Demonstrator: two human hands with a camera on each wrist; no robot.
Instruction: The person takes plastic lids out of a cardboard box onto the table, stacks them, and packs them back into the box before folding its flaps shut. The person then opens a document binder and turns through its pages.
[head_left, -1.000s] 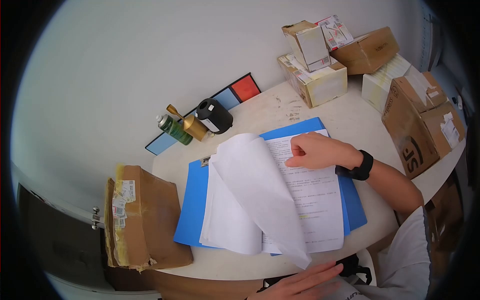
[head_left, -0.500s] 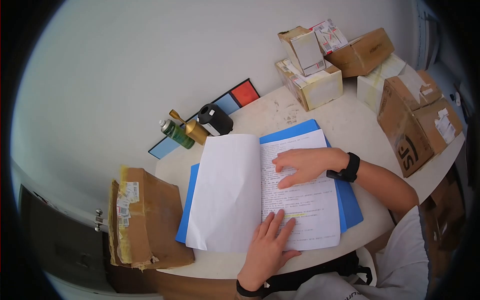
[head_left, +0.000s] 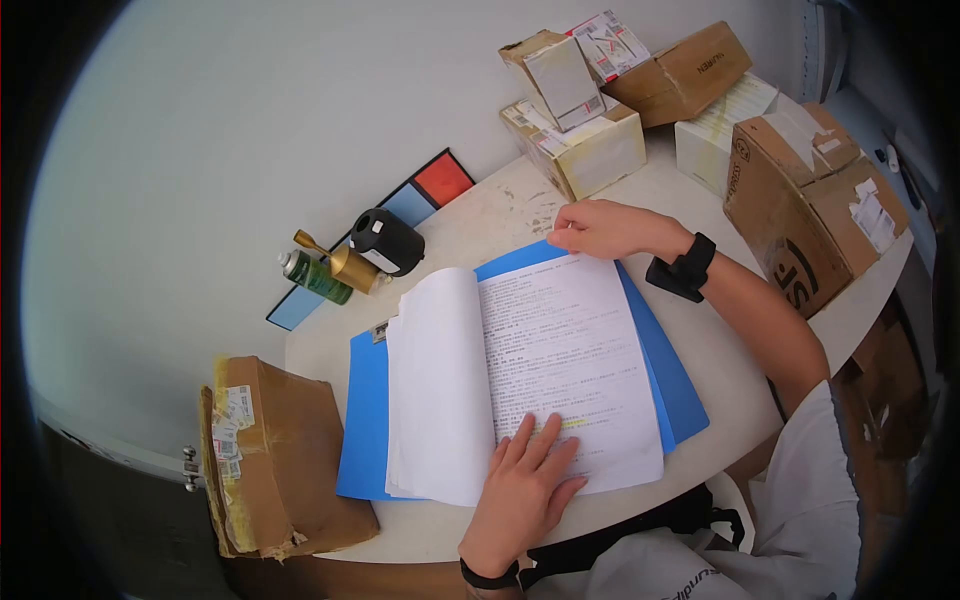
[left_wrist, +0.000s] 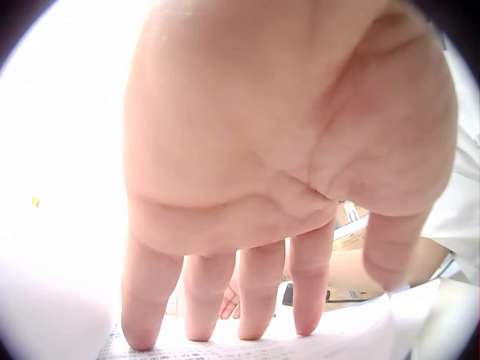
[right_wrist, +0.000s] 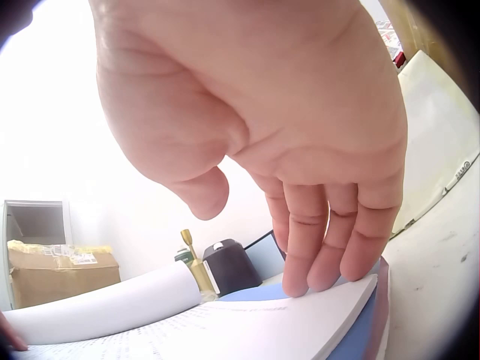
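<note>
A thick stack of printed sheets point(head_left: 560, 350) lies on a blue folder point(head_left: 690, 410). Its turned-over pages point(head_left: 440, 400) curve up at the left, blank side showing, and a metal clip point(head_left: 379, 333) shows beside them. My left hand point(head_left: 520, 500) rests its spread, nearly straight fingertips on the lower part of the printed page, by a yellow-highlighted line. My right hand point(head_left: 615, 230) is over the page's top right corner. In the right wrist view its fingers point(right_wrist: 300, 270) reach down to the sheet corner, with the thumb held apart in the air.
Behind the folder stand a green spray can point(head_left: 318, 279), a gold container point(head_left: 354, 269) and a black cylinder point(head_left: 388, 243). A worn carton point(head_left: 300, 460) is at the left table edge. Several stacked boxes point(head_left: 605, 155) and a large brown carton point(head_left: 790, 210) occupy the right.
A loose page has been turned over to the left, and the turned pages now curve upward. My left hand came onto the page; the right moved from mid-page to its top corner.
</note>
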